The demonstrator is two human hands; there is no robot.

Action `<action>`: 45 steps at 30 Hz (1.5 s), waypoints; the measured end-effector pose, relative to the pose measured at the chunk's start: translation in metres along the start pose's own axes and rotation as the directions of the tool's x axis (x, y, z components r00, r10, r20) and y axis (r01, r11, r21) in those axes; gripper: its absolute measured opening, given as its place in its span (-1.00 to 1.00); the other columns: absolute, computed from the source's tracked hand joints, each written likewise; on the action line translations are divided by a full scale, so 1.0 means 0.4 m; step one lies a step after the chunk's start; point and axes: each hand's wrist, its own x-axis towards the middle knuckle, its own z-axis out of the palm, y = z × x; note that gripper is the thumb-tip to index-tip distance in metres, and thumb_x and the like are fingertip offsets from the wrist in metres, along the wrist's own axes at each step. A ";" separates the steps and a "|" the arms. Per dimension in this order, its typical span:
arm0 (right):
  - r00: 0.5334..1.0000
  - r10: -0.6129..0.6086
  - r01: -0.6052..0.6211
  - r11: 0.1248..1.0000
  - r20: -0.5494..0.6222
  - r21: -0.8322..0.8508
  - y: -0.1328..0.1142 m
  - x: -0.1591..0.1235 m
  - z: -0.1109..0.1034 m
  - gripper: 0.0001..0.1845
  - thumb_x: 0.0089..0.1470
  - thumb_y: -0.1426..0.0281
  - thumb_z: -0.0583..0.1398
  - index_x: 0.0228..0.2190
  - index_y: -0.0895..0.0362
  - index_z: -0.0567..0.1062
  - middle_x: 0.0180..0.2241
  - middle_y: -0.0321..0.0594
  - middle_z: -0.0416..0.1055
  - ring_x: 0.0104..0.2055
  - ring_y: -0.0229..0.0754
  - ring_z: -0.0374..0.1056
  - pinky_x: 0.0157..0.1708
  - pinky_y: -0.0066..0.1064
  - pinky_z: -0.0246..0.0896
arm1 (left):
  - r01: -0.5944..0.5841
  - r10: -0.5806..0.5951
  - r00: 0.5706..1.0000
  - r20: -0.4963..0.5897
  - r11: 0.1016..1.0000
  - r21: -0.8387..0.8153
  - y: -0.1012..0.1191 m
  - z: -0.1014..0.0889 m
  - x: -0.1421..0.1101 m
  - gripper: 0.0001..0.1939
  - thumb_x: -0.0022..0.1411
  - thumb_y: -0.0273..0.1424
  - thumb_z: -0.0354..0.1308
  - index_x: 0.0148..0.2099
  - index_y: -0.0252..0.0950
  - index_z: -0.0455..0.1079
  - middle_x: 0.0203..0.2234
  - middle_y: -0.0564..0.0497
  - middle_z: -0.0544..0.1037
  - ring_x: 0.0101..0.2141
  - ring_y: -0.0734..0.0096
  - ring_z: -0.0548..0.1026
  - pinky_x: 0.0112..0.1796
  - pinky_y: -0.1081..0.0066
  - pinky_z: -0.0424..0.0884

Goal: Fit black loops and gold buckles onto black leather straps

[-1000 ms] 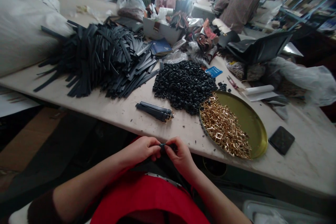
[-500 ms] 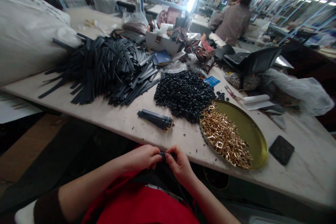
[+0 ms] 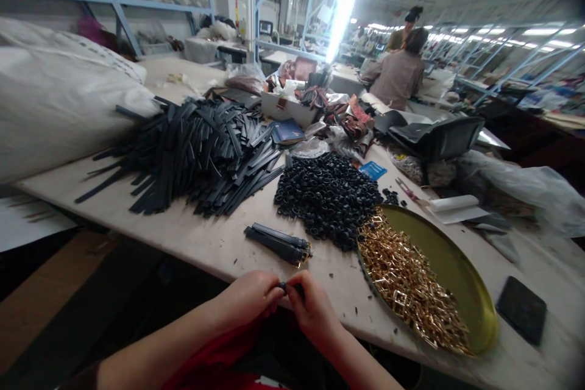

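Factory workshop, loaded worktable [image 3: 219,237], blue racks [image 3: 155,5], tube light [image 3: 346,3]

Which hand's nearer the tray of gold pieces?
Right. The right hand is left of the tray, with a gap between; the left hand is farther left, on the right hand's far side from it. Both pinch a small dark piece.

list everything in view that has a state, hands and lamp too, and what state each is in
left hand, pinching dark piece
right hand, pinching dark piece
dark piece, held between both hands
small bundle, strips lined up
black strips, heaped loosely
black loops, piled up
gold buckles, heaped in tray
tray, partly filled
box, open, full
lamp, lit
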 end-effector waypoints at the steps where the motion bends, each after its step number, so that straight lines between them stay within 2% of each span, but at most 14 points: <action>1: 1.000 0.006 -0.006 1.000 -0.004 0.009 0.002 0.004 0.002 -0.89 0.11 0.38 0.00 -0.41 0.12 0.27 -0.54 -0.28 0.32 -0.51 -0.27 0.25 -0.52 -0.48 0.07 | -0.010 0.010 1.000 -0.011 1.000 0.010 -0.005 -0.001 0.005 -0.73 0.17 -0.35 -0.15 -0.39 -0.28 0.36 -0.58 0.04 0.50 -0.54 0.40 0.42 -0.50 0.51 0.18; 6: 0.999 0.017 -0.014 0.998 -0.037 0.063 0.013 0.014 0.009 -0.83 0.15 0.33 -0.05 -0.36 0.12 0.28 -0.49 -0.27 0.33 -0.45 -0.26 0.28 -0.47 -0.48 0.12 | -0.076 0.077 0.997 -0.016 0.996 0.046 -0.025 -0.015 0.017 -0.70 0.17 -0.32 -0.14 -0.40 -0.29 0.39 -0.59 0.04 0.48 -0.53 0.39 0.42 -0.52 0.51 0.16; 14: 0.992 0.009 -0.003 0.999 -0.128 0.044 0.012 0.032 0.062 -0.77 0.19 0.33 -0.11 -0.30 0.13 0.29 -0.58 -0.33 0.31 -0.56 -0.29 0.26 -0.57 -0.51 0.09 | -0.141 0.153 0.986 -0.073 0.979 0.149 -0.027 -0.021 0.020 -0.73 0.19 -0.35 -0.13 -0.33 -0.25 0.40 -0.50 0.04 0.53 -0.47 0.39 0.45 -0.48 0.51 0.17; 17: 0.985 -0.092 0.064 0.981 -0.149 -0.184 0.000 0.060 0.057 -0.81 0.16 0.37 -0.04 -0.34 0.12 0.35 -0.53 -0.26 0.37 -0.48 -0.23 0.30 -0.48 -0.45 0.13 | -0.062 0.124 0.973 -0.193 0.953 0.298 -0.066 -0.033 0.041 -0.71 0.17 -0.21 -0.06 -0.36 -0.25 0.41 -0.50 0.02 0.53 -0.44 0.32 0.46 -0.48 0.48 0.17; 20: 0.951 -0.252 0.131 0.855 -0.180 -0.503 0.000 0.096 0.038 -0.87 0.08 0.43 0.06 -0.41 0.10 0.42 -0.41 -0.17 0.42 -0.31 -0.10 0.31 -0.28 -0.29 0.14 | 0.021 0.106 0.940 -0.323 0.930 0.366 -0.105 -0.048 0.060 -0.73 0.14 -0.19 0.00 -0.31 -0.26 0.40 -0.43 -0.01 0.53 -0.39 0.29 0.45 -0.43 0.45 0.21; 22: 0.920 -0.349 0.171 0.769 -0.180 -0.616 0.010 0.120 0.032 -0.85 0.04 0.49 0.10 -0.32 0.08 0.44 -0.26 -0.13 0.43 -0.17 -0.04 0.28 -0.14 -0.20 0.10 | 0.030 0.117 0.928 -0.354 0.923 0.384 -0.117 -0.060 0.066 -0.76 0.16 -0.24 0.00 -0.28 -0.27 0.39 -0.38 -0.03 0.52 -0.33 0.28 0.44 -0.34 0.43 0.23; 25: 0.896 -0.416 0.220 0.722 -0.156 -0.656 0.035 0.150 0.038 -0.67 0.01 0.45 0.15 -0.12 0.07 0.39 -0.05 -0.09 0.35 0.00 0.02 0.19 0.00 -0.11 -0.01 | 0.020 0.188 0.891 -0.414 0.893 0.450 -0.112 -0.103 0.087 -0.75 0.21 -0.26 -0.06 -0.31 -0.28 0.38 -0.34 -0.05 0.48 -0.27 0.28 0.40 -0.23 0.38 0.23; 28: 0.914 -0.388 0.236 0.751 -0.123 -0.616 0.058 0.169 0.054 -0.57 -0.03 0.32 0.19 -0.07 0.07 0.37 -0.07 -0.08 0.38 -0.02 0.06 0.22 0.01 -0.04 0.00 | 0.084 0.237 0.820 -0.521 0.851 0.519 -0.098 -0.187 0.162 -0.73 0.26 -0.35 -0.13 -0.33 -0.29 0.38 -0.35 -0.07 0.46 -0.26 0.31 0.39 -0.20 0.38 0.23; 32: 0.924 -0.360 0.234 0.800 -0.130 -0.552 0.076 0.177 0.066 -0.55 -0.04 0.32 0.17 -0.05 0.06 0.36 -0.14 -0.11 0.43 -0.13 0.03 0.29 -0.05 -0.06 0.08 | 0.205 0.163 0.773 -0.612 0.850 0.485 -0.095 -0.299 0.331 -0.76 0.25 -0.49 -0.13 -0.26 -0.39 0.37 -0.33 -0.15 0.45 -0.25 0.27 0.41 -0.22 0.31 0.28; 35: 0.928 -0.346 0.228 0.819 -0.137 -0.527 0.075 0.175 0.062 -0.54 -0.05 0.32 0.17 -0.05 0.08 0.36 -0.13 -0.11 0.43 -0.13 0.02 0.30 -0.04 -0.07 0.08 | 0.282 0.096 0.744 -0.661 0.852 0.441 -0.101 -0.332 0.432 -0.81 0.25 -0.46 -0.06 -0.22 -0.43 0.35 -0.28 -0.12 0.44 -0.22 0.28 0.40 -0.20 0.23 0.30; 37: 0.932 -0.343 0.240 0.828 -0.119 -0.507 0.067 0.171 0.052 -0.50 -0.06 0.27 0.16 -0.03 0.10 0.34 -0.10 -0.11 0.41 -0.09 0.02 0.27 -0.01 -0.08 0.04 | 0.299 0.071 0.736 -0.673 0.858 0.417 -0.104 -0.336 0.461 -0.82 0.24 -0.45 -0.04 -0.21 -0.44 0.34 -0.25 -0.13 0.43 -0.19 0.26 0.39 -0.17 0.19 0.30; 39: 0.927 -0.358 0.266 0.836 -0.110 -0.481 0.057 0.164 0.035 -0.43 -0.07 0.19 0.16 0.00 0.11 0.30 -0.05 -0.08 0.37 -0.04 0.03 0.23 0.03 -0.07 -0.02 | 0.293 0.062 0.733 -0.677 0.870 0.397 -0.103 -0.340 0.459 -0.80 0.22 -0.49 -0.07 -0.21 -0.48 0.34 -0.24 -0.22 0.42 -0.16 0.16 0.39 -0.16 0.16 0.28; 42: 0.916 -0.383 0.299 0.849 -0.117 -0.436 0.050 0.158 -0.006 -0.40 -0.07 0.13 0.14 0.00 0.14 0.29 -0.05 -0.06 0.34 0.01 0.03 0.18 0.05 -0.08 -0.07 | 0.261 0.066 0.716 -0.695 0.898 0.353 -0.088 -0.347 0.411 -0.75 0.18 -0.53 -0.11 -0.13 -0.51 0.30 -0.19 -0.32 0.39 -0.13 0.03 0.38 -0.16 0.16 0.27; 45: 0.926 -0.317 0.202 0.874 -0.205 -0.442 0.059 0.176 -0.058 -0.63 0.04 0.25 0.07 -0.11 0.15 0.37 -0.16 -0.09 0.38 -0.09 -0.06 0.24 -0.06 -0.19 0.03 | 0.193 0.084 0.694 -0.715 0.935 0.297 -0.062 -0.336 0.329 -0.66 0.16 -0.54 -0.15 -0.01 -0.42 0.21 -0.16 -0.22 0.40 -0.13 0.16 0.39 -0.13 0.27 0.26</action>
